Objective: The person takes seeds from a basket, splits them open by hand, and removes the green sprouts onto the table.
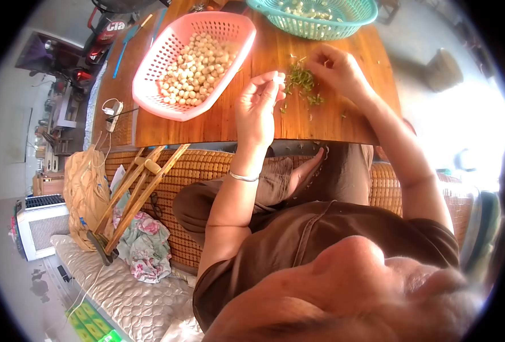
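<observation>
My left hand (256,111) is raised above the wooden table (207,130), thumb and fingers pinched on a small pale seed (280,77). My right hand (342,69) is to the right, fingertips closed together beside a pile of thin green shoots (301,80); whatever they hold cannot be made out. Left of my left hand, a pink plastic basket (143,85) holds many round, cream-coloured seeds (195,71), like lotus seeds. Behind the green pile, a teal basket (326,29) contains whitish pieces.
A power strip (114,115) with cords lies at the table's left edge. Wooden crutches (144,196) lean on the woven seat (175,228), near a floral cloth (145,248). A round stool (445,69) stands on the floor to the right.
</observation>
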Demonstrator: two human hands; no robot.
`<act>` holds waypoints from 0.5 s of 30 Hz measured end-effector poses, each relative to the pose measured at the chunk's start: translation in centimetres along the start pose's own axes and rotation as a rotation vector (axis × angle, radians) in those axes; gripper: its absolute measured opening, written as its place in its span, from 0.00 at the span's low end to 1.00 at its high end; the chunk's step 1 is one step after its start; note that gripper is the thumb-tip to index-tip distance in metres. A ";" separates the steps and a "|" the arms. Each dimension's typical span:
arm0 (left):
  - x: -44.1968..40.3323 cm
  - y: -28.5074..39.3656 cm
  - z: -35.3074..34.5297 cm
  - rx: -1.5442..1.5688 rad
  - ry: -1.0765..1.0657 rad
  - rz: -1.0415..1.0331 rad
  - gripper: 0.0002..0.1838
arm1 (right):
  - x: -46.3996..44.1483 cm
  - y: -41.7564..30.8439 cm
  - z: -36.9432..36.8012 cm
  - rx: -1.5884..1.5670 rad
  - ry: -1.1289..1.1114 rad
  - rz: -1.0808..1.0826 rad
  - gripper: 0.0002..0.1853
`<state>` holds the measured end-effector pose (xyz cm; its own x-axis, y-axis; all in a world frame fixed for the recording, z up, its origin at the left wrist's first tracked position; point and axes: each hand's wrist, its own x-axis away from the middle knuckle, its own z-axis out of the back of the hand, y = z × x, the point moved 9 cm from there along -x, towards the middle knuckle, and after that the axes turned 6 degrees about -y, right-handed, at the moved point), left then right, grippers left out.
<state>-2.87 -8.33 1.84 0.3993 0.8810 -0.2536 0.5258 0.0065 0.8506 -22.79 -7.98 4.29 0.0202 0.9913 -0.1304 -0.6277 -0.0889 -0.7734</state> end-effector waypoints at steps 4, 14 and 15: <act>0.4 0.3 -0.2 -0.007 0.008 0.010 0.09 | 0.2 -0.4 0.1 -0.129 0.026 0.108 0.09; 0.4 0.4 -0.6 -0.103 -0.019 -0.012 0.09 | -0.5 1.2 0.2 -0.282 -0.015 0.082 0.10; 0.4 0.3 -0.7 -0.106 -0.020 -0.012 0.09 | -0.5 1.2 0.2 -0.284 -0.013 0.084 0.10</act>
<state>-3.02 -7.65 2.31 0.4089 0.8708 -0.2729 0.4492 0.0682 0.8908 -23.67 -8.53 3.52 -0.0337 0.9804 -0.1943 -0.3842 -0.1922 -0.9030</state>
